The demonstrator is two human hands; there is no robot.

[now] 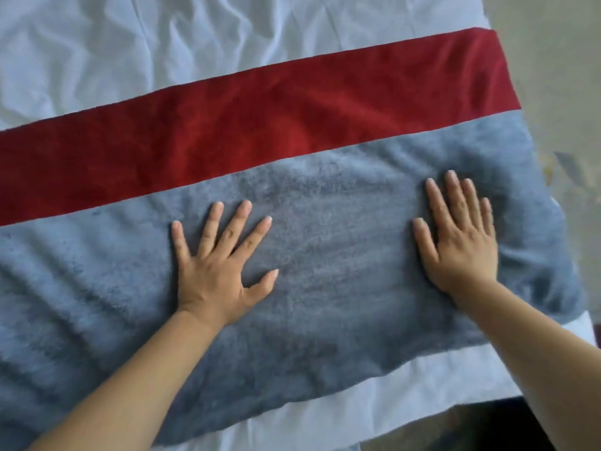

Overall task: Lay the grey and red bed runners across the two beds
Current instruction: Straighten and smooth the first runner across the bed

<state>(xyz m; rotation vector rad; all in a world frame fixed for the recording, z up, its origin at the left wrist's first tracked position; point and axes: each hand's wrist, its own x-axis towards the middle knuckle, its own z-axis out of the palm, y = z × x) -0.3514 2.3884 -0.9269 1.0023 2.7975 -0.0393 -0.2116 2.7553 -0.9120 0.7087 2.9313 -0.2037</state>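
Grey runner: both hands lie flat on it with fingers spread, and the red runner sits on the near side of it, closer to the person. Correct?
Not quite. In the head view the red runner lies on the far side of the grey runner, away from the person. The left hand and right hand do lie flat on the grey one.

A pale floor fills the right edge of the view, beige and slightly mottled; partway down it lies a blurred patch of grey and yellowish tones, too soft to identify; at the bottom right a dark area shows, brownish toward the left and nearly black toward the right, its nature unclear; at the far right edge a small dark-red sliver is visible.
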